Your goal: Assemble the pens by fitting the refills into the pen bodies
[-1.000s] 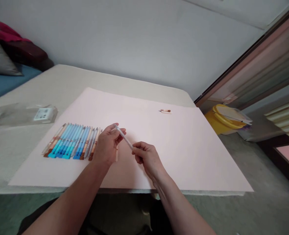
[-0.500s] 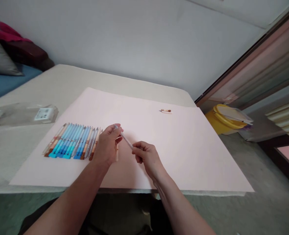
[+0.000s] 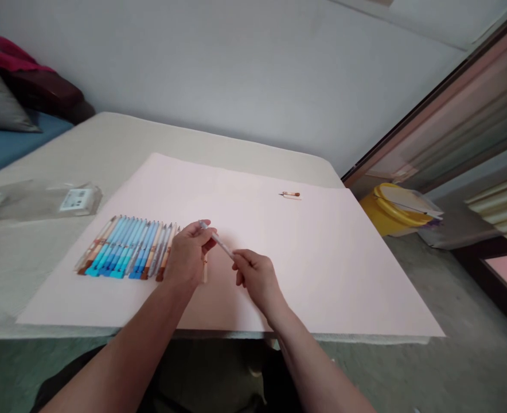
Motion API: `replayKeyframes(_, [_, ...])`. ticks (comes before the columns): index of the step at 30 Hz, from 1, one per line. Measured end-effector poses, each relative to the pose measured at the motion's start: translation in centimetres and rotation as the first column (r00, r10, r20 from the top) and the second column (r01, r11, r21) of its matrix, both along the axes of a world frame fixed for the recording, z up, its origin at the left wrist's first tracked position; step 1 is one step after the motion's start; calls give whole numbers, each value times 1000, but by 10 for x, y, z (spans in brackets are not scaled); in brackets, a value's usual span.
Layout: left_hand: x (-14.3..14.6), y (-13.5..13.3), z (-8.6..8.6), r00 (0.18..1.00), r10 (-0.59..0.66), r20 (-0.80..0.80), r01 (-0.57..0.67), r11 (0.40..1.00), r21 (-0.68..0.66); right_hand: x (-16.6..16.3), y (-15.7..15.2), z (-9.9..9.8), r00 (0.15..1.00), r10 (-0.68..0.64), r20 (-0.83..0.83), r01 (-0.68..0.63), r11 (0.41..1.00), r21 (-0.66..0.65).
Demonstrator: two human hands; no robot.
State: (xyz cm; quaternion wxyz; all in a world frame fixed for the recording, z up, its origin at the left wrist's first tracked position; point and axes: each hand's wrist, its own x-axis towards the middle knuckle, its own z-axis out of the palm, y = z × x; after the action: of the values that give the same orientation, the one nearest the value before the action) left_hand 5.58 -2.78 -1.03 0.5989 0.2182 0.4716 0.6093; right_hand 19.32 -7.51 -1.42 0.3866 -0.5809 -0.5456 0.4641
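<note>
Both of my hands grip one thin pale pen (image 3: 220, 245) above the pink paper sheet (image 3: 314, 258). My left hand (image 3: 187, 256) pinches its far end. My right hand (image 3: 256, 277) pinches its near end. A second pale pen (image 3: 205, 270) lies on the paper under my left hand, mostly hidden. A tidy row of blue and brown pens (image 3: 127, 254) lies on the sheet just left of my left hand. A small brown-tipped pen piece (image 3: 291, 195) rests alone near the sheet's far edge.
The pink sheet covers a beige table (image 3: 85, 143). A clear plastic package (image 3: 34, 199) lies on the table at left. A yellow tub (image 3: 389, 215) stands on the floor at right. Pillows (image 3: 8, 92) sit on a blue surface at far left.
My hands and the pen between them have shifted slightly down and closer together. The row of pens has not moved.
</note>
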Motion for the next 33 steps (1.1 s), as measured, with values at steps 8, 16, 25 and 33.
replayKeyframes(8, [2, -1, -4, 996, -74, -41, 74, 997, 19, 1, 5, 2, 925, -121, -359, 49, 978, -204])
replayKeyframes(16, [-1, 0, 0, 998, -66, -4, 66, 998, 22, 1, 5, 4, 911, -107, -399, 14, 973, -230])
replayKeyframes(25, [-1, 0, -2, 995, -27, -93, 26, 1000, -15, -2, 3, 6, 938, -84, -338, 25, 984, -175])
replayKeyframes(33, [1, 1, 0, 998, -3, -70, 0, 999, -34, -1, 4, 6, 927, -125, -355, 73, 985, -158])
